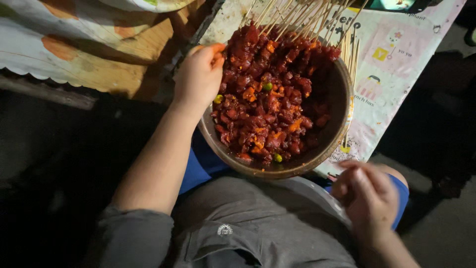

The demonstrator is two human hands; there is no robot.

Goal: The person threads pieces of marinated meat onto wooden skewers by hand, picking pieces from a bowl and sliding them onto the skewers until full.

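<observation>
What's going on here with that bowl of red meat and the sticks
A person looks down at a round bowl resting by their lap, heaped with red marinated meat chunks flecked with orange and green bits. Their left hand reaches into the meat at the bowl's edge. Their right hand is off to the side below the bowl, fingers pinched; what it holds is unclear. Bamboo skewers lean across the bowl's far rim.

Glossy wet meat (267, 94) – dull metal bowl (342, 99), thin wooden skewers (297, 17).
</observation>
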